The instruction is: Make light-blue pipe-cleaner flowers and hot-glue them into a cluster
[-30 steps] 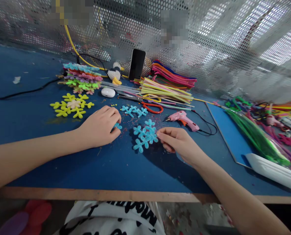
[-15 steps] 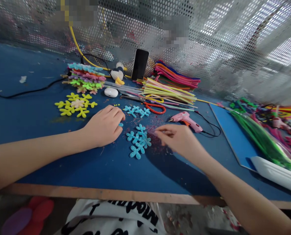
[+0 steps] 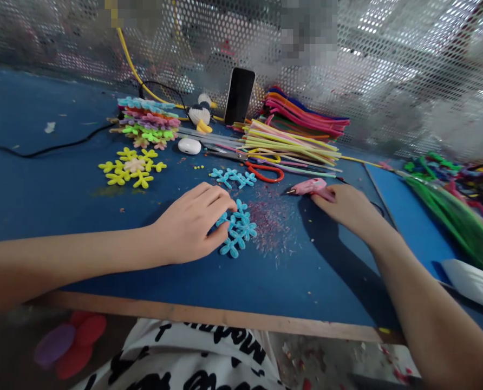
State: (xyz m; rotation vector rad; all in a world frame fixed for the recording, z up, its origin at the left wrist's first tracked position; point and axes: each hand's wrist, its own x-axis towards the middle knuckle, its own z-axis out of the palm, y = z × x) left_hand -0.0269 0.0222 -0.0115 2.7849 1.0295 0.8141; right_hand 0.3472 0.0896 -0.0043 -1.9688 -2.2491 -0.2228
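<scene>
My left hand [image 3: 195, 222] rests on the blue table [image 3: 63, 195], its curled fingertips touching a cluster of light-blue pipe-cleaner flowers [image 3: 238, 230]. My right hand [image 3: 349, 208] lies over the handle of a pink glue gun [image 3: 308, 187], fingers wrapped on it, nozzle pointing left. Between the hands lies a patch of pinkish fuzz crumbs [image 3: 272, 222]. Another small group of blue flower pieces [image 3: 233, 177] lies just beyond.
Yellow flower pieces [image 3: 131, 168], a stack of mixed-colour flowers [image 3: 148, 122], a white case [image 3: 189, 145], red-handled scissors [image 3: 266, 170], pipe-cleaner bundles [image 3: 290, 141] and a propped phone [image 3: 239, 96] sit toward the mesh wall. Green and pink pipe cleaners [image 3: 461, 216] lie at right.
My right hand left the blue flower cluster and moved right onto the glue gun. My left hand slid right from its own small piece to the cluster.
</scene>
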